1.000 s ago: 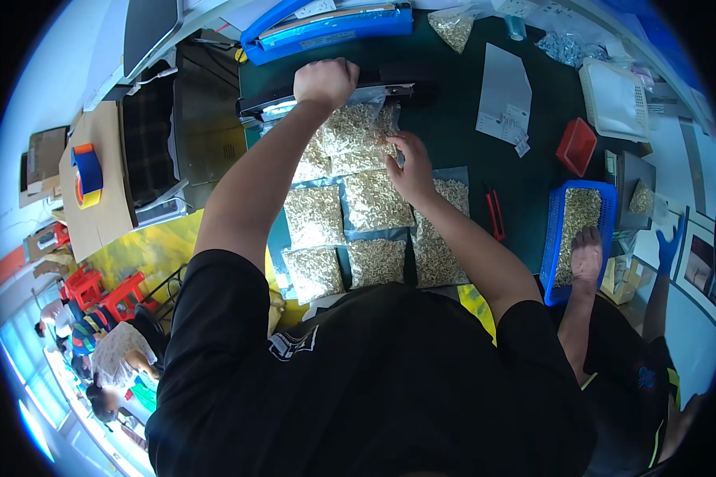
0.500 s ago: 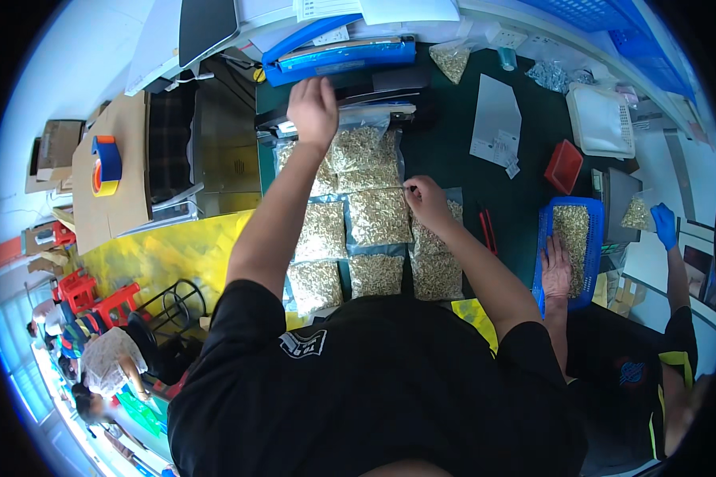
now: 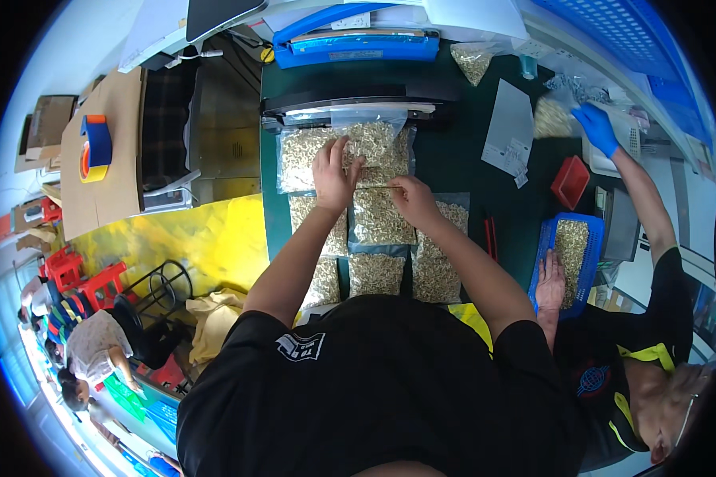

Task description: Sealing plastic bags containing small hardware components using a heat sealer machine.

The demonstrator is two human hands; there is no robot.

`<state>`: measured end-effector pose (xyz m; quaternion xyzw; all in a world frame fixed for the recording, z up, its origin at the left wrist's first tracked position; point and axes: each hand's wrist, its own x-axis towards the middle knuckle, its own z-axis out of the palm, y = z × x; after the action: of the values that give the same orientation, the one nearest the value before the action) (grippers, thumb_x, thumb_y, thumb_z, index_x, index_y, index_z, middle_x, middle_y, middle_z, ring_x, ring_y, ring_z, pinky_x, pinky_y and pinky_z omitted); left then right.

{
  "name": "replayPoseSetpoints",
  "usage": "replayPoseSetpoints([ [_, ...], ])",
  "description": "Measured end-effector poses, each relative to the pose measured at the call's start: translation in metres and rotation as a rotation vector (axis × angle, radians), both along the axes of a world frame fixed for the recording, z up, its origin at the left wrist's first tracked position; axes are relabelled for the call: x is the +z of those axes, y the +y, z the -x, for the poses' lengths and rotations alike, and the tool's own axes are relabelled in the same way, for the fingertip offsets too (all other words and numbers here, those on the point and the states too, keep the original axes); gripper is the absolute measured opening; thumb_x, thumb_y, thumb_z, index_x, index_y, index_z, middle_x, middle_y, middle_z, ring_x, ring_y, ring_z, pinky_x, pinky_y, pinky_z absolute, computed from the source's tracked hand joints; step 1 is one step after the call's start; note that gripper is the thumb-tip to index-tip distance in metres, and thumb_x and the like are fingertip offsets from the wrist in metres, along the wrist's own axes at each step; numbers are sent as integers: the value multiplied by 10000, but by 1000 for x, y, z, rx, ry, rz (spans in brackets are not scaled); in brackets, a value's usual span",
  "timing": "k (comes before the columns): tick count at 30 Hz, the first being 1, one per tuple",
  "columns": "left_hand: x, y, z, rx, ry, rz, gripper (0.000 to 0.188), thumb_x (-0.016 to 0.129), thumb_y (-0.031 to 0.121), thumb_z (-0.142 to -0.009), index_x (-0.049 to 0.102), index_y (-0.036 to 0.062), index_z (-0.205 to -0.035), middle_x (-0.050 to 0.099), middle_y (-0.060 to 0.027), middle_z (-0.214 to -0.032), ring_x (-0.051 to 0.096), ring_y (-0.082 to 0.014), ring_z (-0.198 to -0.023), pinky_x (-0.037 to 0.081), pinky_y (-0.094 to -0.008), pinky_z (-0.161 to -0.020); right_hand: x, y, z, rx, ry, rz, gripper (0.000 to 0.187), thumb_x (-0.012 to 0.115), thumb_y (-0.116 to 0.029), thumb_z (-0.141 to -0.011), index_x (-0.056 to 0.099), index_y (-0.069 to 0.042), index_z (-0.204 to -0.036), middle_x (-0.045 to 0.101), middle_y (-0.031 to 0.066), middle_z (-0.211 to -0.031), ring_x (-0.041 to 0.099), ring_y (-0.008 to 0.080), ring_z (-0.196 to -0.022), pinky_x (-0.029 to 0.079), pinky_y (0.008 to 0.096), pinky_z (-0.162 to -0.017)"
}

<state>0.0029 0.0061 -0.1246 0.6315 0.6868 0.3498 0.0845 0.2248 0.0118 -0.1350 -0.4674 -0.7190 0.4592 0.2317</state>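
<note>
Clear bags of small beige pieces lie in rows on the dark green table. My left hand [image 3: 336,179] rests over the far left bag [image 3: 298,163], its fingers apart and slightly bent. My right hand [image 3: 415,200] pinches the end of a thin brownish stick [image 3: 376,187], which lies level across the middle bags. Just beyond my left hand, a far middle bag [image 3: 374,141] has its clear open end at the black bar-shaped machine [image 3: 358,103]. Nearer me are a middle bag [image 3: 382,221] and a front bag [image 3: 376,274].
Behind the machine stands a blue bar-shaped device [image 3: 356,49]. At right, a co-worker's blue-gloved hand [image 3: 597,127] holds a filled bag [image 3: 552,118]; their bare hand touches a blue basket [image 3: 590,262]. Red-handled tool [image 3: 491,237], red tray [image 3: 569,181] and white sheet [image 3: 507,131] lie between.
My left hand has come down from above the black machine to the bags. My right hand with the stick has shifted slightly left. The co-worker's gloved hand has swung inward with its bag.
</note>
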Motion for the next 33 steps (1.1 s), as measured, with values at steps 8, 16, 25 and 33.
replayPoseSetpoints([
  [8,-11,7,-2,20,-41,-18,492,708,316,-941,558,110,-1362,582,-177,-1293,550,-377,-1178,415,-485,-997,29,63,2,-197,-96,-431,152,710,-116,-864,702,-99,-1015,688,89,-1023,647,314,-903,525,428,-802],
  [16,-13,9,-5,54,-54,-14,477,699,314,-950,560,106,-1356,577,-183,-1286,550,-380,-1169,417,-486,-988,38,141,19,-321,-396,-853,226,734,-226,-843,700,-116,-1037,681,80,-1040,596,351,-1057,410,521,-1004],
  [25,-10,8,-4,72,-61,-7,475,702,342,-951,570,114,-1347,596,-179,-1267,563,-379,-1171,440,-478,-982,25,160,30,-242,-483,-736,218,736,-289,-843,713,-108,-962,707,99,-874,632,345,-976,378,526,-1019],
  [33,-7,9,-4,44,-16,-28,502,712,303,-936,550,91,-1361,588,-168,-1266,558,-362,-1143,418,-469,-968,22,164,36,-297,-417,-722,191,787,-245,-802,719,-97,-902,707,90,-821,655,331,-912,415,491,-973],
])
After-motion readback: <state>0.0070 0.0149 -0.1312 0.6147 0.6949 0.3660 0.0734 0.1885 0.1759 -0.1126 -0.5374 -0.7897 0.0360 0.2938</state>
